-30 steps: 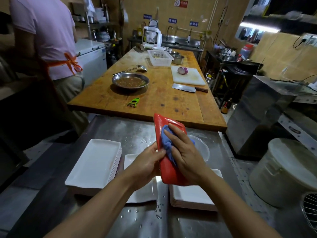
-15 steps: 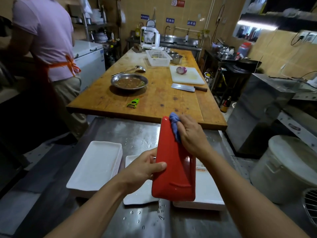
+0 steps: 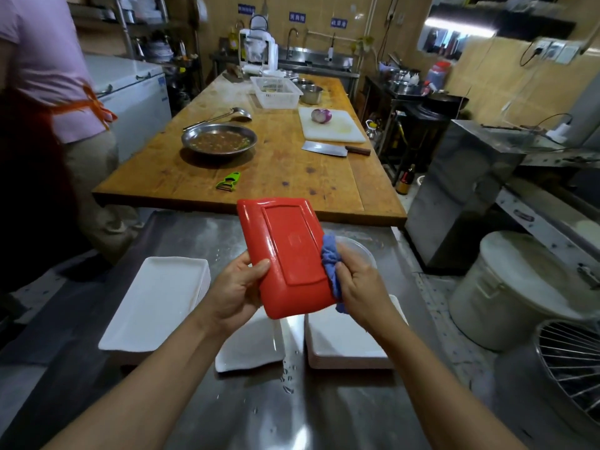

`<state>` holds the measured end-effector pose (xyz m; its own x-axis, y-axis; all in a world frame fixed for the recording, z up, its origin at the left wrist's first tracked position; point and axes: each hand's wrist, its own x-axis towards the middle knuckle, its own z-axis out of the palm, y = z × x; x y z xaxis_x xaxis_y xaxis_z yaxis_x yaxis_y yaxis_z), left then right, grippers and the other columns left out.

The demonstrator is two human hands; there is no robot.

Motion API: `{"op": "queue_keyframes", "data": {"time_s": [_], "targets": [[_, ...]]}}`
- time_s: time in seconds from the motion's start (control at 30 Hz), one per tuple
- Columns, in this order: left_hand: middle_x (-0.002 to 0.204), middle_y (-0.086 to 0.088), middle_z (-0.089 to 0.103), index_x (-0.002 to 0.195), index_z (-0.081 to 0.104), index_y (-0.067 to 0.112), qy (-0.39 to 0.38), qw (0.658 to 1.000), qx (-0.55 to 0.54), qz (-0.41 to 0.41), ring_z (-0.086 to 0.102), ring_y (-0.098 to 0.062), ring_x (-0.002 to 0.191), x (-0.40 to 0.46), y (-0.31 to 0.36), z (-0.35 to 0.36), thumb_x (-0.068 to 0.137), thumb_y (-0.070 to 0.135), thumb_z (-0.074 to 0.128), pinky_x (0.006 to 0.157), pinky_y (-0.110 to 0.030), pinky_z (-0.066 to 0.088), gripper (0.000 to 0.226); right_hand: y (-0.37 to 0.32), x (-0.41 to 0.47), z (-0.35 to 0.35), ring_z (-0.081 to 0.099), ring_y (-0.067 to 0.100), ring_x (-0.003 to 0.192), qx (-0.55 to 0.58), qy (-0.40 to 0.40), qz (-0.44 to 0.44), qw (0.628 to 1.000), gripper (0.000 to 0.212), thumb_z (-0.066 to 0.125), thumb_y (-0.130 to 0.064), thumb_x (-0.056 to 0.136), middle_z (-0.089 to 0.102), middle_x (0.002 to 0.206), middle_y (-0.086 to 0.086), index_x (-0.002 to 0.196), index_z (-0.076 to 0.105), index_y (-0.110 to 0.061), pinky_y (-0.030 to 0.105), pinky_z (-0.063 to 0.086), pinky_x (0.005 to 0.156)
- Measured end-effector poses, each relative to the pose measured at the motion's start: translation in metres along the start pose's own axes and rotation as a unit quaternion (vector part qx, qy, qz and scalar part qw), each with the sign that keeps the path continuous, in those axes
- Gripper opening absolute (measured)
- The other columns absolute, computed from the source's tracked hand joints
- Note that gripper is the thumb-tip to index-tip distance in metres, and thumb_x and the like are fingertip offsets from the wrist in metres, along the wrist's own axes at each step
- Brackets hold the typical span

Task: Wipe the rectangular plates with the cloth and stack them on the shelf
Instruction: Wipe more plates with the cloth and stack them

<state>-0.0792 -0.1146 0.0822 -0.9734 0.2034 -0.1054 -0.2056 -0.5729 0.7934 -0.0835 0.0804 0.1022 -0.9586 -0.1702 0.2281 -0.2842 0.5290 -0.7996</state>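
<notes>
Red rectangular plate [image 3: 285, 254] held above steel table [image 3: 194, 235], underside up, tilted. Left hand [image 3: 238, 289] grips its near left edge, thumb on top. Right hand [image 3: 358, 284] pinches bunched blue cloth [image 3: 331, 259] against the plate's right edge. White rectangular plates below: stack at left [image 3: 156, 303], single plate at centre [image 3: 250, 345], stack at right [image 3: 347, 342].

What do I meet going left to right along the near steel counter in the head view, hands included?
Left white plate stack → left hand → red plate → blue cloth → right hand → white lidded bucket, off the counter's right side.
</notes>
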Motion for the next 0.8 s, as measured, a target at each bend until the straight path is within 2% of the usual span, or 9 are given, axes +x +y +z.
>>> {"op": "queue_keyframes", "data": {"time_s": [0.1, 0.17, 0.23, 0.33, 0.4, 0.53, 0.63, 0.73, 0.8], "targets": [[0.089, -0.006, 0.074, 0.11, 0.059, 0.009, 0.028, 0.999, -0.03, -0.007, 0.071, -0.017, 0.077, 0.004, -0.006, 0.003, 0.081, 0.006, 0.051, 0.069, -0.034, 0.058, 0.03, 0.003, -0.012, -0.002, 0.052, 0.01, 0.114, -0.054, 0.006, -0.028, 0.998, 0.042, 0.036, 0.006, 0.093, 0.055, 0.125, 0.001, 0.128, 0.054, -0.009, 0.017, 0.038, 0.099], [0.09, -0.006, 0.074, 0.111, 0.058, 0.01, 0.044, 0.997, -0.06, -0.009, 0.071, -0.018, 0.078, 0.006, -0.011, 0.006, 0.091, 0.003, 0.043, 0.071, -0.036, 0.058, 0.026, 0.006, -0.016, -0.001, 0.047, 0.019, 0.124, -0.084, 0.011, -0.037, 0.996, 0.04, 0.04, 0.005, 0.093, 0.048, 0.137, 0.007, 0.129, 0.053, -0.006, 0.025, 0.035, 0.106], [0.092, -0.007, 0.073, 0.111, 0.059, 0.011, 0.051, 0.996, -0.079, -0.01, 0.071, -0.018, 0.079, 0.008, -0.015, 0.009, 0.095, 0.003, 0.04, 0.075, -0.038, 0.056, 0.026, 0.007, -0.02, 0.001, 0.044, 0.021, 0.126, -0.103, 0.023, -0.039, 0.994, 0.037, 0.043, 0.0, 0.094, 0.045, 0.14, 0.007, 0.129, 0.053, -0.006, 0.033, 0.037, 0.106], [0.097, -0.009, 0.071, 0.115, 0.056, 0.011, 0.052, 0.995, -0.081, -0.006, 0.07, -0.02, 0.083, 0.009, -0.018, 0.019, 0.095, 0.003, 0.041, 0.077, -0.039, 0.056, 0.026, 0.005, -0.026, 0.007, 0.04, 0.018, 0.13, -0.121, 0.04, -0.062, 0.99, 0.041, 0.049, 0.0, 0.091, 0.042, 0.142, 0.005, 0.131, 0.052, -0.01, 0.026, 0.033, 0.108], [0.1, -0.011, 0.069, 0.119, 0.053, 0.011, 0.044, 0.996, -0.081, -0.005, 0.068, -0.022, 0.084, 0.01, -0.021, 0.026, 0.095, 0.003, 0.041, 0.073, -0.038, 0.058, 0.029, 0.001, -0.032, 0.016, 0.035, 0.017, 0.135, -0.121, 0.032, -0.081, 0.989, 0.045, 0.049, 0.002, 0.09, 0.04, 0.144, 0.006, 0.133, 0.05, -0.011, 0.026, 0.027, 0.111], [0.099, -0.009, 0.07, 0.123, 0.052, 0.014, 0.026, 0.996, -0.081, -0.001, 0.07, -0.02, 0.08, 0.008, -0.025, 0.036, 0.094, 0.003, 0.041, 0.063, -0.033, 0.058, 0.033, -0.006, -0.033, 0.023, 0.028, 0.02, 0.14, -0.111, 0.03, -0.081, 0.99, 0.045, 0.046, -0.001, 0.091, 0.037, 0.147, 0.006, 0.136, 0.047, -0.011, 0.035, 0.023, 0.116], [0.097, -0.005, 0.072, 0.117, 0.056, 0.022, 0.005, 0.997, -0.074, -0.007, 0.071, -0.019, 0.08, 0.006, -0.028, 0.039, 0.093, 0.009, 0.043, 0.063, -0.035, 0.058, 0.031, -0.012, -0.022, 0.016, 0.025, 0.02, 0.141, -0.137, -0.005, -0.087, 0.987, 0.046, 0.044, -0.002, 0.093, 0.033, 0.15, 0.005, 0.139, 0.043, -0.012, 0.033, 0.019, 0.117], [0.099, -0.002, 0.071, 0.12, 0.056, 0.028, -0.014, 0.998, -0.061, -0.03, 0.069, -0.019, 0.08, 0.006, -0.033, 0.042, 0.098, 0.021, 0.037, 0.066, -0.038, 0.057, 0.03, -0.017, -0.008, 0.011, 0.024, 0.019, 0.141, -0.153, -0.023, -0.09, 0.984, 0.051, 0.043, 0.0, 0.09, 0.031, 0.151, 0.006, 0.14, 0.042, -0.012, 0.024, 0.012, 0.117], [0.108, -0.005, 0.07, 0.124, 0.055, 0.026, -0.02, 0.996, -0.07, -0.059, 0.068, -0.022, 0.089, 0.007, -0.035, 0.045, 0.1, 0.033, 0.032, 0.071, -0.043, 0.055, 0.035, -0.02, 0.0, 0.01, 0.022, 0.017, 0.141, -0.158, -0.036, -0.085, 0.983, 0.052, 0.042, -0.004, 0.091, 0.028, 0.153, 0.003, 0.142, 0.04, -0.016, 0.027, 0.014, 0.117]]}}
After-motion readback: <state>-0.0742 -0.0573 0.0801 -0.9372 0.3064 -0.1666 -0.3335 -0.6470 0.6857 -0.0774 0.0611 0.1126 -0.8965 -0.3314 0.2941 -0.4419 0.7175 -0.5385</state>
